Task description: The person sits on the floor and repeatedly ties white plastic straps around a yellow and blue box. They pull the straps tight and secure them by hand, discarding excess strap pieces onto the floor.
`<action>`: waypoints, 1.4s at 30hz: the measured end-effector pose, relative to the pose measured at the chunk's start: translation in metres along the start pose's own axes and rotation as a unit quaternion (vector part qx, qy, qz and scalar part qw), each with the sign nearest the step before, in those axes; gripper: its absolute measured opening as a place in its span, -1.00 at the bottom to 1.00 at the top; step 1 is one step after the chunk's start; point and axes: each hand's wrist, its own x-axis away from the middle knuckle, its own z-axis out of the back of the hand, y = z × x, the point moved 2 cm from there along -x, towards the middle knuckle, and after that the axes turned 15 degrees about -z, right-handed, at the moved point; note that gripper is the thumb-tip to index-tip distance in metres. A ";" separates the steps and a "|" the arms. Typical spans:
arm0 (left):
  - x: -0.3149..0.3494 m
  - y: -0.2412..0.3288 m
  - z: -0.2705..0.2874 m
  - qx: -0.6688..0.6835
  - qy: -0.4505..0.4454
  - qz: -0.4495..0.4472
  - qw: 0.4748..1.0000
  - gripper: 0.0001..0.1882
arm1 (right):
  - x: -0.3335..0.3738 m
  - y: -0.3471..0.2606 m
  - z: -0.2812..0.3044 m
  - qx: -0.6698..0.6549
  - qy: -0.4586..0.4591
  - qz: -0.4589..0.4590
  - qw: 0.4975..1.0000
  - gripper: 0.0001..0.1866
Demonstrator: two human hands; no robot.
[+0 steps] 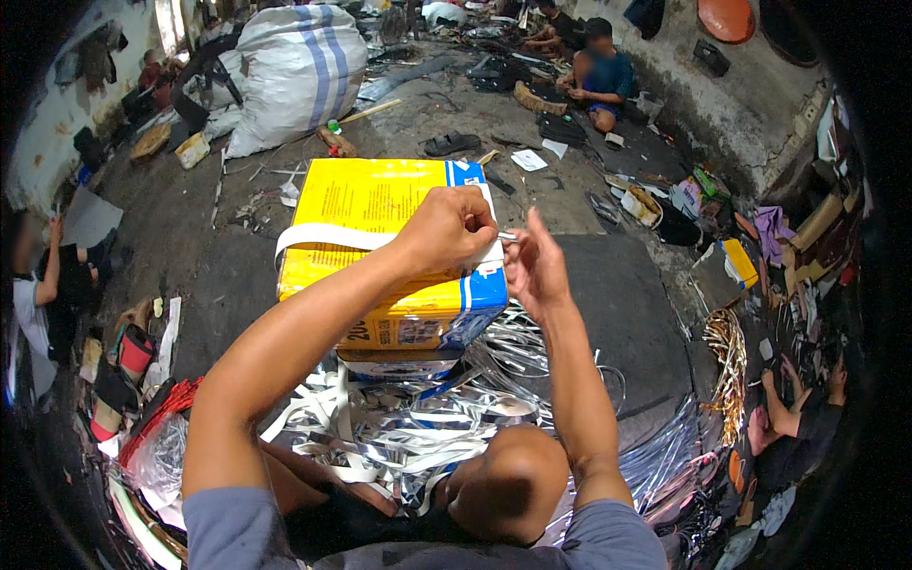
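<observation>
A yellow and blue carton stands in front of me, its printed top facing up. Across that top lies a flat white strap, looping past the left edge and running under my left forearm. My left hand is closed in a pinch above the carton's right side, on a thin silvery strip. Close beside it, my right hand has its thumb raised apart and its fingers loosely curled by the strip's end and the carton's right edge. What lies under the left fingers is hidden.
White and silver strips lie heaped between my legs and the carton. A big white sack with blue stripes stands at the far left. One person sits at the far right. Golden strips and scraps litter the right side.
</observation>
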 end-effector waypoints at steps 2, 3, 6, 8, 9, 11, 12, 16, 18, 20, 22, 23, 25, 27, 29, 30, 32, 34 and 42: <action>0.001 0.001 0.001 0.000 0.000 0.006 1.000 -0.91 | -0.007 -0.025 -0.010 0.196 0.067 0.085 0.975 -0.39; 0.002 0.002 0.001 0.005 0.003 0.012 1.000 -0.92 | -0.013 -0.035 -0.016 0.295 0.132 0.129 0.938 -0.38; 0.002 0.003 0.003 0.001 0.003 0.021 1.000 -0.89 | -0.030 -0.046 -0.029 0.541 0.277 0.324 0.725 -0.41; 0.003 0.004 0.004 -0.008 0.003 0.022 1.000 -0.88 | -0.040 -0.039 -0.023 0.575 0.290 0.367 0.671 -0.49; 0.004 0.004 0.005 -0.011 0.003 0.021 1.000 -0.88 | -0.047 -0.034 -0.015 0.543 0.272 0.340 0.718 -0.53; 0.004 0.003 0.006 -0.018 0.006 0.031 0.999 -0.89 | -0.062 -0.021 0.004 0.428 0.244 0.293 0.820 -0.63; 0.004 0.003 0.005 -0.014 0.003 0.034 0.999 -0.90 | -0.069 -0.011 0.015 0.436 0.250 0.282 0.817 -0.64; 0.001 0.002 0.005 -0.032 -0.014 0.020 0.999 -0.92 | -0.094 0.034 0.058 0.430 0.233 0.296 0.821 -0.65; 0.000 0.001 0.005 -0.040 -0.013 0.020 0.999 -0.92 | -0.107 0.055 0.078 0.468 0.244 0.288 0.799 -0.66; 0.000 0.002 0.004 -0.032 -0.012 0.023 0.999 -0.92 | -0.120 0.075 0.096 0.431 0.261 0.238 0.830 -0.67; 0.000 0.002 0.004 -0.034 -0.015 0.024 0.999 -0.92 | -0.127 0.091 0.112 0.470 0.286 0.223 0.805 -0.66; 0.000 0.003 0.003 -0.037 -0.019 0.026 0.999 -0.92 | -0.127 0.098 0.119 0.500 0.288 0.270 0.771 -0.65; -0.001 0.003 0.004 -0.034 -0.022 0.024 0.999 -0.92 | -0.137 0.112 0.134 0.491 0.318 0.226 0.779 -0.66; -0.001 0.003 0.004 -0.019 -0.017 0.020 0.999 -0.90 | -0.147 0.128 0.149 0.471 0.347 0.180 0.791 -0.63; -0.001 0.002 0.005 -0.026 -0.024 0.015 0.999 -0.90 | -0.155 0.144 0.165 0.457 0.354 0.148 0.802 -0.63; -0.001 0.002 0.005 -0.032 -0.026 0.012 0.999 -0.90 | -0.158 0.152 0.175 0.449 0.358 0.121 0.809 -0.62; -0.001 0.002 0.005 -0.032 -0.031 0.022 0.999 -0.90 | -0.165 0.166 0.190 0.507 0.372 0.121 0.768 -0.63; -0.002 0.002 0.005 -0.029 -0.032 0.023 0.999 -0.90 | -0.167 0.181 0.205 0.587 0.362 0.128 0.713 -0.60; 0.001 0.001 0.004 -0.021 -0.064 0.048 0.997 -0.95 | -0.161 0.223 0.253 0.462 0.465 -0.044 0.754 -0.62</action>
